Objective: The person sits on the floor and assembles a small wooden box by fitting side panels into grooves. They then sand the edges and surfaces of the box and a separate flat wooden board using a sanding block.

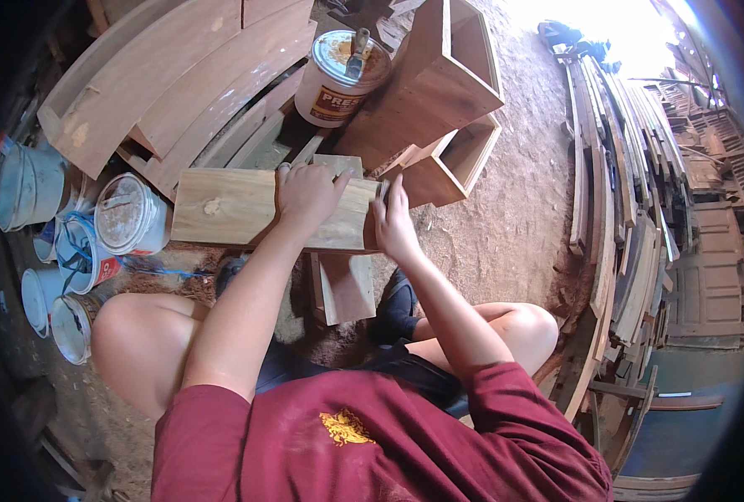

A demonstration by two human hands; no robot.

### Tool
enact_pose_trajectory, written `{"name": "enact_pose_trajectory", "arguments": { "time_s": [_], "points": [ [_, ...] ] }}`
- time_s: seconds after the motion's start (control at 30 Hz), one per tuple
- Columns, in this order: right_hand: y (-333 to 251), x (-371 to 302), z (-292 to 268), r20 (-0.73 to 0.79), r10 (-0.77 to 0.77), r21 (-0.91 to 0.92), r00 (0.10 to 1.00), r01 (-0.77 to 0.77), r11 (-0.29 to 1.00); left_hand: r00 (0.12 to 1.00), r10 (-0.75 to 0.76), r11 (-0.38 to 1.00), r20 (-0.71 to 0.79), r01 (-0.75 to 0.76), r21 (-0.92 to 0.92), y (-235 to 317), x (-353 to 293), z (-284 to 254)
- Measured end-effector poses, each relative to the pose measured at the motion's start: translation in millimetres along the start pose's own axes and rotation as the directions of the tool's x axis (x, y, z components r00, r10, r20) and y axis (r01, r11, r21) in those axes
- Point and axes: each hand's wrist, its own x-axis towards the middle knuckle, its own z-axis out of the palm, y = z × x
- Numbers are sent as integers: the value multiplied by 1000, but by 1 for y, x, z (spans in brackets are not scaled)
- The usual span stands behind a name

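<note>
A long pale wooden box (225,205) with a knot in its face lies crosswise before me, over another wooden piece (347,289) that stands on the ground between my feet. My left hand (309,194) presses on the box's upper face, its fingers curled toward the far edge. At the box's right end, my right hand (395,222) is closed against the end edge, fingers pointing away from me. A small dark edge shows by its fingertips; what it is I cannot make out. The underside of the box is hidden.
A white bucket (330,96) with a putty knife (357,54) on its lid stands beyond the box, beside open wooden boxes (426,100). Curved wooden panels (146,84) lean at the far left. Several buckets (125,213) stand left; stacked planks (602,184) line the right.
</note>
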Motion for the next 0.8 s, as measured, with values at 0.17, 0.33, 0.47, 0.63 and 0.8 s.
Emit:
{"name": "enact_pose_trajectory", "arguments": {
  "time_s": [0.17, 0.33, 0.47, 0.63, 0.8],
  "points": [
    [-30, -68, -14, 164, 140, -5, 976, -141, 990, 999, -14, 1000, 30, 14, 16, -6, -3, -2],
    [11, 14, 1, 44, 195, 280, 980, -199, 939, 999, 3, 1000, 40, -3, -5, 0, -1, -3],
    [22, 35, -12, 170, 308, 407, 936, -351, 843, 1000, 3, 1000, 8, -3, -5, 1, 0, 1],
    [-16, -51, -28, 355, 393, 174, 848, -473, 864, 1000, -23, 1000, 21, 23, 8, -6, -2, -2],
    [-26, -108, -55, 628, 387, 87, 675, -555, 827, 1000, 9, 1000, 4, -9, 12, -8, -4, -1]
  ]
}}
